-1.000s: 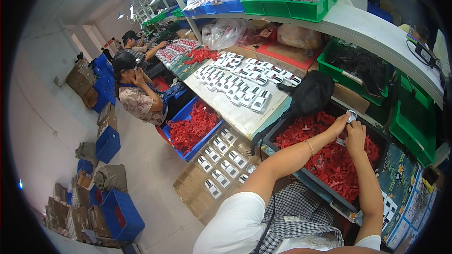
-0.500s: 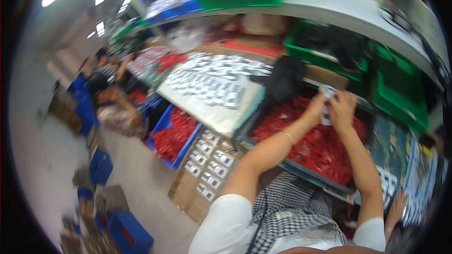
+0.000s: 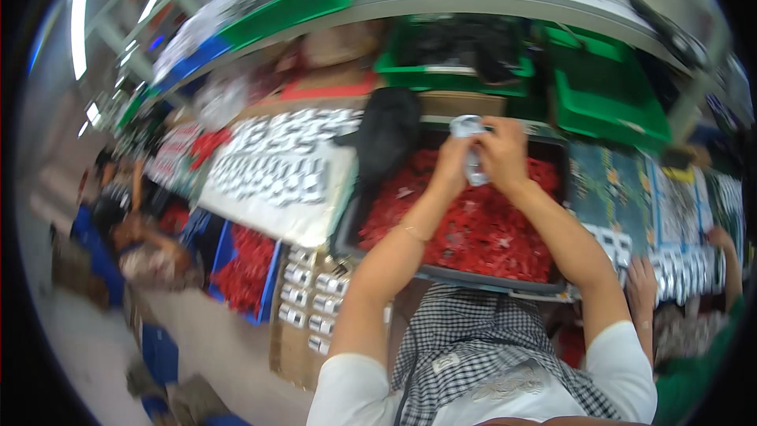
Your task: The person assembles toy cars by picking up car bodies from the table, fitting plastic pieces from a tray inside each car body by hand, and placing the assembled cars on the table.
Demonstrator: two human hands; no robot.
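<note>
Both my hands are raised over the far part of a black tray heaped with small red plastic parts. Between them is a white plastic piece, its top end rounded and its lower end showing below the fingers. My left hand grips it from the left, fingers closed. From the right, my right hand closes on the same piece, fingertips near its upper part. Blur hides its finer details and whether a red part is with it.
Left of the tray, rows of white pieces cover a board beside a black cloth-like thing. Green bins stand behind. A blue bin and cardboard with white pieces sit lower left. At right, a co-worker's hands touch white pieces.
My view has turned to the right, so the tray and my hands sit further left in the picture. Both hands still hold the white piece; a co-worker's hands show more fully at right.
</note>
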